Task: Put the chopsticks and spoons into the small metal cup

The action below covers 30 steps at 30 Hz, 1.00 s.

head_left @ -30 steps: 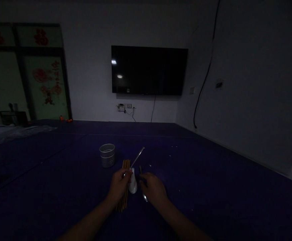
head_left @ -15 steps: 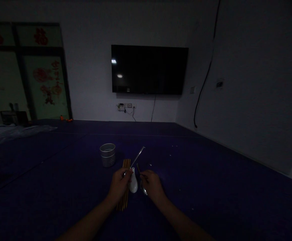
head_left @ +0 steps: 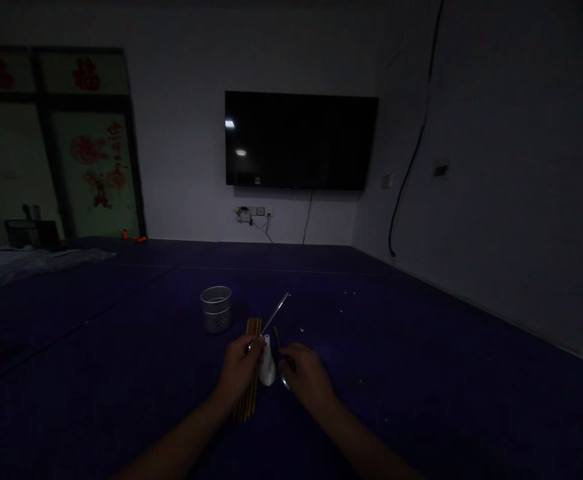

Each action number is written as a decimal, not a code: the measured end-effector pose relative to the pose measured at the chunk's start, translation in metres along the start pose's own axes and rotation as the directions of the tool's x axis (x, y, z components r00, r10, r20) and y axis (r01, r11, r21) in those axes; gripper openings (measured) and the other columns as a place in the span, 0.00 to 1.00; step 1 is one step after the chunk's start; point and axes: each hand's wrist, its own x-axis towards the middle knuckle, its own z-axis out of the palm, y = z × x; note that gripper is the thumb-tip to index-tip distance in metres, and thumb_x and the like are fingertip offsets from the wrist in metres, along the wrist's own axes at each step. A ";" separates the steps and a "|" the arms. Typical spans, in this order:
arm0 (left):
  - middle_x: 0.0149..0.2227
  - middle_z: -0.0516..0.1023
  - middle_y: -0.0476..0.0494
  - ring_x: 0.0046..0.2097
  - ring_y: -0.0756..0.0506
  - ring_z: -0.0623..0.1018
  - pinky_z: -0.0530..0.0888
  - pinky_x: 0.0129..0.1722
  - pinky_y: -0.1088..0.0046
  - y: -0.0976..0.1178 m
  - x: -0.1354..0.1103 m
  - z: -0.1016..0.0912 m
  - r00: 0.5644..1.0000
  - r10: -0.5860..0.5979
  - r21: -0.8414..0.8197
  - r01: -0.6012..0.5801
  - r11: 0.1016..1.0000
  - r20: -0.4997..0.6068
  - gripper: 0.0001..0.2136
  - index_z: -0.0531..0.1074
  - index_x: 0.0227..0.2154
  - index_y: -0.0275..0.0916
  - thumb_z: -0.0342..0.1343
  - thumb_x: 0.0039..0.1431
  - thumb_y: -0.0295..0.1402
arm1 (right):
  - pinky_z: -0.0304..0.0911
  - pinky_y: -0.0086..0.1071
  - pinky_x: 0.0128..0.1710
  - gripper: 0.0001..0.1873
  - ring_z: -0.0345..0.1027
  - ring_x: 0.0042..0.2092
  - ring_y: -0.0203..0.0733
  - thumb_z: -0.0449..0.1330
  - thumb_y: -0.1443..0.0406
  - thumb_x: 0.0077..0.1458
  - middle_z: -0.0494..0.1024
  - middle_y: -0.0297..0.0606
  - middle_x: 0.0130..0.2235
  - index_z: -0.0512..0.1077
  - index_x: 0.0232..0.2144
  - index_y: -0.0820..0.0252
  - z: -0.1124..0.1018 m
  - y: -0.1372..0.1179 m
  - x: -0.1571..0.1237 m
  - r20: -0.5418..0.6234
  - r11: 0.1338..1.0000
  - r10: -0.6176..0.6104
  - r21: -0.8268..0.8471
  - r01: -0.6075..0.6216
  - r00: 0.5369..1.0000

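My left hand (head_left: 241, 363) is closed on a metal spoon (head_left: 276, 310), whose thin shiny handle slants up and right; its other end is mostly hidden by my fingers. Beneath that hand lies a row of several wooden chopsticks (head_left: 253, 327), side by side. A white soup spoon (head_left: 268, 371) rests between my two hands, its holed handle pointing away from me. My right hand (head_left: 306, 373) pinches another metal spoon (head_left: 285, 381), its dark handle tip showing above the fingers and its shiny bowl below. Beyond my left hand stands a grey perforated metal cup (head_left: 216, 311), upright.
All of this is on a dark blue surface (head_left: 171, 373) with small white scraps (head_left: 301, 330) on it. Clear plastic sheeting (head_left: 36, 265) lies at the left. A television (head_left: 301, 141) hangs on the far wall, and a cable (head_left: 409, 170) hangs at the right.
The spoon in my right hand has turned slightly, so less of its bowl shows. My left hand stays nearly still, and the whole view has shifted a little.
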 end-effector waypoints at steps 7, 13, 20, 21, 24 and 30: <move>0.17 0.68 0.50 0.23 0.50 0.68 0.63 0.25 0.76 0.001 -0.001 0.000 1.000 -0.016 0.002 0.016 1.000 0.007 0.18 0.70 0.18 0.37 0.51 0.51 0.47 | 0.59 0.28 0.40 0.12 0.70 0.38 0.40 0.54 0.73 0.51 0.78 0.40 0.34 0.78 0.28 0.60 -0.002 -0.003 0.000 0.022 0.997 -0.005 -0.070 0.007 1.000; 0.18 0.69 0.50 0.23 0.49 0.69 0.63 0.24 0.76 0.001 -0.002 0.001 1.000 -0.031 -0.014 0.031 0.999 -0.002 0.19 0.71 0.19 0.36 0.52 0.49 0.49 | 0.58 0.28 0.37 0.13 0.70 0.35 0.39 0.54 0.71 0.53 0.78 0.40 0.31 0.77 0.25 0.60 -0.003 -0.001 0.000 0.036 0.992 0.012 -0.127 -0.008 0.999; 0.18 0.70 0.50 0.24 0.49 0.70 0.64 0.25 0.76 0.000 -0.003 0.001 1.000 -0.011 -0.014 0.011 1.000 -0.001 0.18 0.71 0.20 0.36 0.52 0.50 0.48 | 0.57 0.28 0.34 0.14 0.71 0.34 0.39 0.53 0.68 0.56 0.78 0.42 0.32 0.78 0.27 0.61 -0.001 0.000 0.002 0.039 0.977 0.041 -0.212 -0.031 0.998; 0.18 0.70 0.50 0.24 0.49 0.70 0.64 0.25 0.76 0.000 -0.003 0.001 1.000 -0.010 -0.009 0.010 1.000 -0.002 0.18 0.71 0.20 0.37 0.52 0.50 0.48 | 0.57 0.28 0.34 0.14 0.71 0.34 0.39 0.53 0.68 0.56 0.78 0.42 0.32 0.78 0.27 0.61 -0.001 0.000 0.002 0.044 0.977 0.044 -0.212 -0.034 0.998; 0.18 0.69 0.50 0.24 0.49 0.70 0.64 0.25 0.76 0.000 -0.002 0.001 1.000 -0.017 0.004 0.017 1.000 0.006 0.19 0.71 0.19 0.37 0.52 0.49 0.49 | 0.57 0.28 0.34 0.14 0.71 0.34 0.40 0.53 0.68 0.56 0.78 0.43 0.32 0.78 0.27 0.62 -0.001 0.000 0.001 0.044 0.977 0.054 -0.209 -0.043 0.998; 0.18 0.69 0.50 0.23 0.49 0.69 0.63 0.25 0.75 -0.001 -0.001 0.000 1.000 -0.012 -0.003 0.012 1.000 0.013 0.19 0.71 0.20 0.36 0.51 0.50 0.48 | 0.57 0.29 0.34 0.13 0.70 0.34 0.40 0.53 0.67 0.55 0.77 0.42 0.31 0.78 0.27 0.60 -0.002 0.000 0.000 0.051 0.979 0.023 -0.204 -0.012 0.998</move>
